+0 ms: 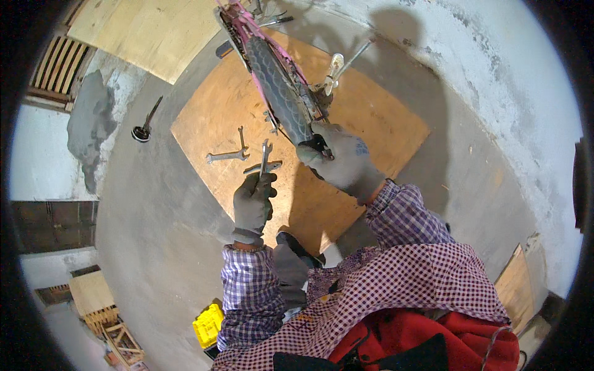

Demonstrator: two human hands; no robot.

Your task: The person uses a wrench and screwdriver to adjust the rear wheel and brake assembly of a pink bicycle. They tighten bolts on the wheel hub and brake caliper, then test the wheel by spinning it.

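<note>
My left hand (252, 203), in a grey work glove with dark fingertips, is closed around an open-ended wrench (266, 158) that points up and away from me. My right hand (344, 162), gloved the same way, is closed at the near end of a pink bicycle's patterned tyre (272, 77). A small black part (319, 146) shows by its fingers; what kind it is I cannot make out. Left of the bicycle, another wrench (226, 156) lies on the wooden board (383, 117). A tool resembling pliers (275, 165) lies behind the held wrench, partly covered.
A crank with a pedal (335, 69) sticks out on the bicycle's right. On the floor to the left lies a round black piece with a rod (142, 132). A yellow case (208, 325) stands by my left forearm. A rough white wall (495, 80) borders the right.
</note>
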